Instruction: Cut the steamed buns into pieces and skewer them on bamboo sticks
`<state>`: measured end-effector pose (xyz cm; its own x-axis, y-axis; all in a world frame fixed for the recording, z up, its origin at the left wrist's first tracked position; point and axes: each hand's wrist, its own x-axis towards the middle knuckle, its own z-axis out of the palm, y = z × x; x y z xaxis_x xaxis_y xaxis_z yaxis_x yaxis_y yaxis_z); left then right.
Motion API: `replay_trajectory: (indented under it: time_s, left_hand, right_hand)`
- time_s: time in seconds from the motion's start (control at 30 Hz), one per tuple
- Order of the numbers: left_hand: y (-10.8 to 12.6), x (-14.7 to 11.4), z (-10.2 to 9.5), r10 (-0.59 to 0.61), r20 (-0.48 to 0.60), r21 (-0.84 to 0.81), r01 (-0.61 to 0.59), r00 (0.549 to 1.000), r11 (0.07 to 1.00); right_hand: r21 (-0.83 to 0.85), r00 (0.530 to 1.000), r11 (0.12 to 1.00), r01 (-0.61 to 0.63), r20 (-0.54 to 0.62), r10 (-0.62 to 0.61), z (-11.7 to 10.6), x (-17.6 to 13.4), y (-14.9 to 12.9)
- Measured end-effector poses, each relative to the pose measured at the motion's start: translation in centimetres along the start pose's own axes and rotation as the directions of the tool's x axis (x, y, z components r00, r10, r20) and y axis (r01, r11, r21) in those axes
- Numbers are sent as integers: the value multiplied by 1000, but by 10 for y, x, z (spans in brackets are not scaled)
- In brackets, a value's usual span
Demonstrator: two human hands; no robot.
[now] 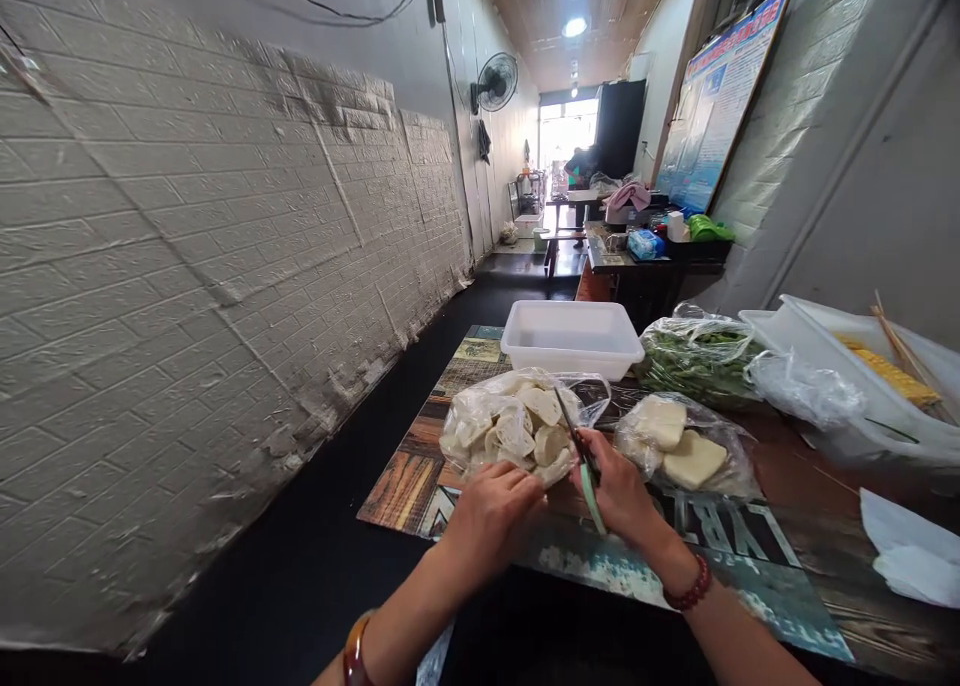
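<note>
Right grip (615, 486) holds scissors (581, 456), blades into bag (517, 426); left grip (491, 506) touches bag.

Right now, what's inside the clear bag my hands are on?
The clear bag holds pale rolled pieces; those underneath are hidden. The right hand holds scissors at it.

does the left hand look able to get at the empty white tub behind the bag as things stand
Probably yes. The left hand rests at the near edge of the bag of pale slices; the white tub sits just beyond it, open-topped, reachable over the bag.
</note>
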<state>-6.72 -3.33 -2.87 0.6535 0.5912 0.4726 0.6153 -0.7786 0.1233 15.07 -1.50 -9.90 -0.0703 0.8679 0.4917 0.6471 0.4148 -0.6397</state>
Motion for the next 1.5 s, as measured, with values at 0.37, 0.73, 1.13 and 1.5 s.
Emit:
replay_trajectory:
  time_s: [0.37, 0.73, 1.13, 1.5]
  left_hand:
    - [-11, 70, -22, -5, 149, 268, -36, 989, 963]
    - [-66, 34, -53, -445, 443, 606, 106, 778, 788]
    - [-89, 65, -34, -348, 352, 369, 213, 869, 905]
    - [-127, 62, -15, -378, 259, 183, 339, 889, 923]
  right_hand:
    - [123, 996, 990, -64, 68, 56, -11, -10, 25]
    - [196, 949, 951, -240, 255, 187, -58, 34, 12]
    - [-59, 945, 981, -184, 265, 194, -62, 88, 15]
    - [-137, 945, 979, -148, 274, 181, -40, 116, 25]
